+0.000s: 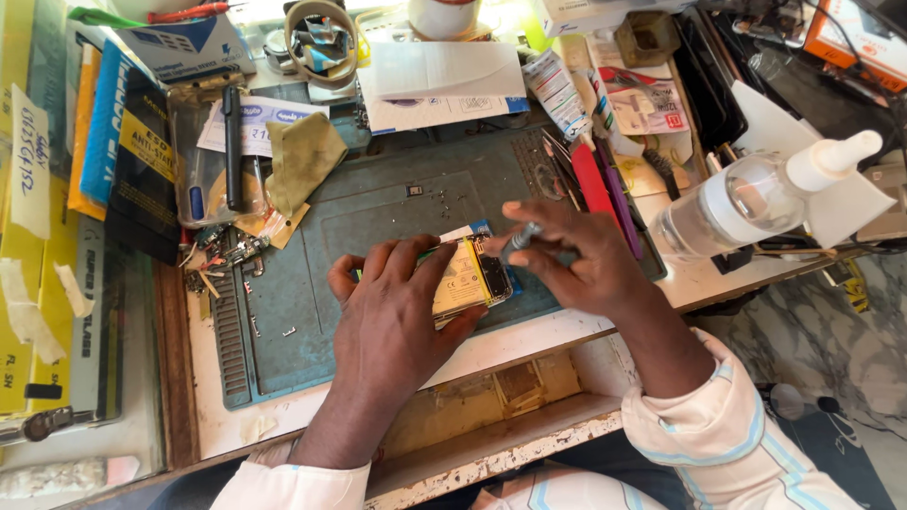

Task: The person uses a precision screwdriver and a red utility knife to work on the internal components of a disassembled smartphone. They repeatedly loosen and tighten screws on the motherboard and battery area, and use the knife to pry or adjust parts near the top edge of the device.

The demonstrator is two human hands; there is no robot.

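An opened phone with its yellow battery showing lies on a grey-green work mat. My left hand rests over the phone's left side and grips it flat against the mat. My right hand holds a slim grey tool by its shaft, tip pointing down at the phone's upper right edge. Several tiny screws lie scattered on the mat above the phone.
A clear spray bottle lies at the right. Red and purple tools sit beside the mat. An olive cloth, a black pen, a tube, papers and boxes crowd the back and left.
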